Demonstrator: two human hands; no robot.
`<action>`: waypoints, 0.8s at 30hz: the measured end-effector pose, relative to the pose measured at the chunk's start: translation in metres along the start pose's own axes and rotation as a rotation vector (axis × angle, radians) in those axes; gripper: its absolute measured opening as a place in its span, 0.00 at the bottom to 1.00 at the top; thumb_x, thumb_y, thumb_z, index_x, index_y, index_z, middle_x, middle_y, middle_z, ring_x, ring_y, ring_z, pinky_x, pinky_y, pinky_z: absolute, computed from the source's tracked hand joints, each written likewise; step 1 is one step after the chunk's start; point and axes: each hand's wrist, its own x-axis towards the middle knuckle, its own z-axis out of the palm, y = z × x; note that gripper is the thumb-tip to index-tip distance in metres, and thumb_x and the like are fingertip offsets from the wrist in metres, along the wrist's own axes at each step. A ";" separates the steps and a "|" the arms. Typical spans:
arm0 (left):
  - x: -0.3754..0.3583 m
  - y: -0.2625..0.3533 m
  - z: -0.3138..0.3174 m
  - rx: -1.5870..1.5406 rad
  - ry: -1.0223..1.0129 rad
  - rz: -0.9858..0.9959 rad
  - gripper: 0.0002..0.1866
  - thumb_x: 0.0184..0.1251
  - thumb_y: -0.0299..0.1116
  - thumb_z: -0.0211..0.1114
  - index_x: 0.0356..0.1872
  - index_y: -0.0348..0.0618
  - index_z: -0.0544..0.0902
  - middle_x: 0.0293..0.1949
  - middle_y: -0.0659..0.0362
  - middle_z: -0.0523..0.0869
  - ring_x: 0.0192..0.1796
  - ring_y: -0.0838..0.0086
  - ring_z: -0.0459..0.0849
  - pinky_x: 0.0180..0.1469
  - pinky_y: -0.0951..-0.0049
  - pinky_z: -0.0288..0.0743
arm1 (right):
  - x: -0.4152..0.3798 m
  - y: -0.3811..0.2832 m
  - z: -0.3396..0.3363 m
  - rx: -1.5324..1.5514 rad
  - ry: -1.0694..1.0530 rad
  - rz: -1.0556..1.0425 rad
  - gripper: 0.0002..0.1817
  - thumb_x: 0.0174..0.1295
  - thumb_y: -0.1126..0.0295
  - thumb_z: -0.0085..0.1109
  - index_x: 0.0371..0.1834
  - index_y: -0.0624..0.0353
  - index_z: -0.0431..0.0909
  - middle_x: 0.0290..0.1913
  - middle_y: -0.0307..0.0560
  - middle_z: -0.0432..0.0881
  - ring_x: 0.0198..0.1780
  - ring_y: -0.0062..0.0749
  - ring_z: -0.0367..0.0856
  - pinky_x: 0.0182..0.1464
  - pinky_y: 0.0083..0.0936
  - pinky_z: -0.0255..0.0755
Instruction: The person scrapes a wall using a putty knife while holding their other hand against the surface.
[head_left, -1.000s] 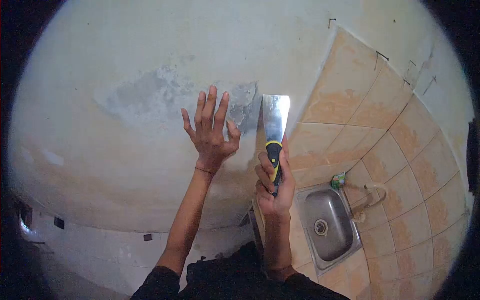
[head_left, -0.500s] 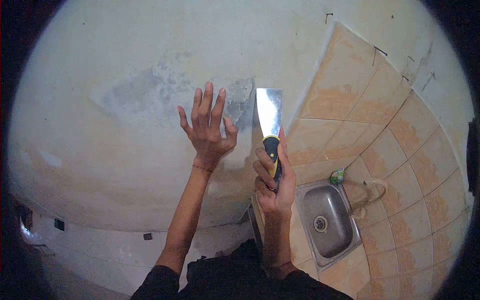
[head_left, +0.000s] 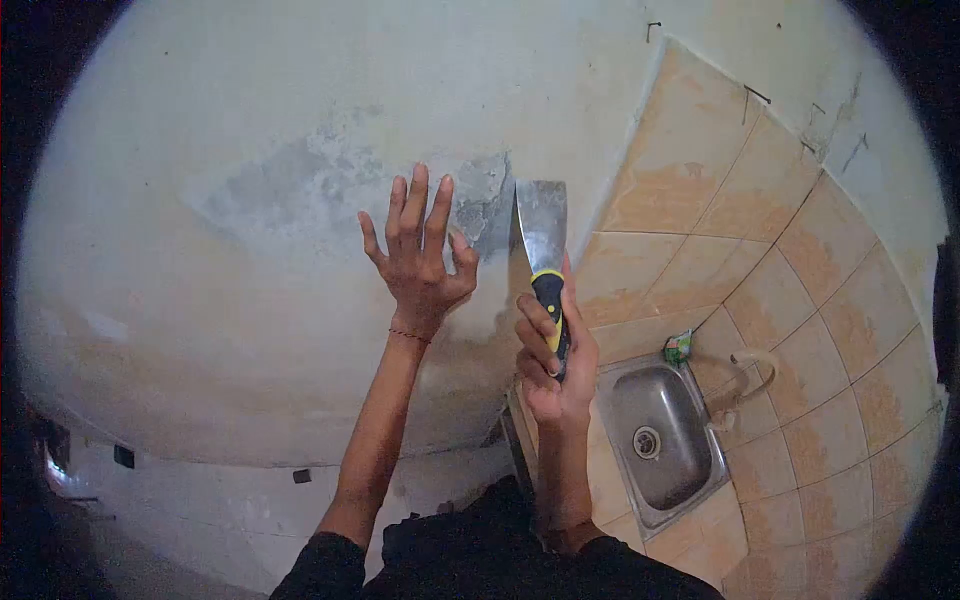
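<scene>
My left hand [head_left: 422, 262] has its fingers spread against the wall [head_left: 250, 320], beside a grey patch of worn, flaking plaster [head_left: 480, 200]. A larger grey patch [head_left: 290, 180] lies to its left. My right hand [head_left: 560, 355] is wrapped round the black and yellow handle of a putty knife [head_left: 543, 230]. The knife stands upright, its broad metal blade pointing up, just right of the flaking plaster. Whether the blade touches the wall I cannot tell.
Below right is a metal sink [head_left: 665, 440] with a faucet [head_left: 755, 380] and a green packet [head_left: 678, 347] at its corner. Orange-patterned tiles [head_left: 690, 190] cover the wall at the right. Nails [head_left: 757, 95] stick out above them.
The putty knife has turned slightly, so its blade shows less glare. My right hand has shifted a little to the right; my left hand has hardly moved.
</scene>
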 end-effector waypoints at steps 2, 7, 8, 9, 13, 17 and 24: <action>0.001 0.001 0.000 0.014 0.002 -0.004 0.33 0.60 0.37 0.56 0.72 0.55 0.74 0.75 0.60 0.71 0.78 0.66 0.64 0.82 0.47 0.33 | 0.004 -0.002 0.005 0.036 0.031 -0.005 0.24 0.83 0.61 0.37 0.80 0.40 0.56 0.32 0.39 0.63 0.20 0.14 0.60 0.10 0.08 0.57; 0.000 0.000 -0.001 0.028 -0.011 0.002 0.33 0.61 0.38 0.56 0.72 0.55 0.74 0.75 0.60 0.71 0.78 0.66 0.64 0.82 0.47 0.32 | -0.002 -0.002 0.007 0.092 0.075 0.032 0.22 0.82 0.60 0.39 0.76 0.42 0.61 0.31 0.38 0.64 0.18 0.14 0.57 0.09 0.08 0.57; -0.001 0.000 0.000 0.022 -0.004 0.004 0.33 0.61 0.38 0.56 0.72 0.55 0.74 0.75 0.60 0.71 0.78 0.66 0.64 0.82 0.47 0.32 | -0.003 0.000 0.000 0.124 0.047 0.045 0.21 0.82 0.60 0.39 0.75 0.42 0.62 0.31 0.38 0.63 0.18 0.14 0.57 0.09 0.08 0.56; -0.001 0.000 0.001 0.018 0.004 0.003 0.33 0.61 0.38 0.56 0.72 0.55 0.74 0.75 0.60 0.71 0.78 0.66 0.64 0.82 0.47 0.32 | -0.003 0.000 -0.003 0.154 0.021 0.060 0.20 0.82 0.60 0.38 0.74 0.43 0.62 0.31 0.38 0.63 0.18 0.14 0.57 0.09 0.08 0.56; 0.001 0.003 -0.003 0.014 -0.005 -0.005 0.33 0.61 0.38 0.56 0.72 0.55 0.74 0.75 0.60 0.71 0.78 0.66 0.64 0.82 0.47 0.32 | 0.004 0.005 -0.001 0.291 0.006 0.152 0.20 0.83 0.60 0.37 0.74 0.43 0.62 0.31 0.38 0.62 0.18 0.13 0.56 0.08 0.08 0.55; 0.001 0.002 -0.003 0.007 -0.018 0.016 0.34 0.60 0.35 0.56 0.73 0.53 0.73 0.76 0.57 0.69 0.79 0.63 0.63 0.82 0.47 0.30 | 0.000 0.017 -0.004 0.404 0.011 0.180 0.13 0.83 0.62 0.36 0.63 0.52 0.63 0.31 0.39 0.62 0.17 0.13 0.56 0.08 0.08 0.55; 0.003 0.006 -0.001 0.016 -0.004 0.003 0.34 0.60 0.36 0.56 0.73 0.55 0.73 0.75 0.60 0.70 0.79 0.67 0.63 0.82 0.47 0.32 | 0.000 0.015 0.001 0.554 -0.018 0.201 0.14 0.83 0.63 0.34 0.42 0.62 0.59 0.31 0.40 0.61 0.17 0.13 0.56 0.05 0.07 0.54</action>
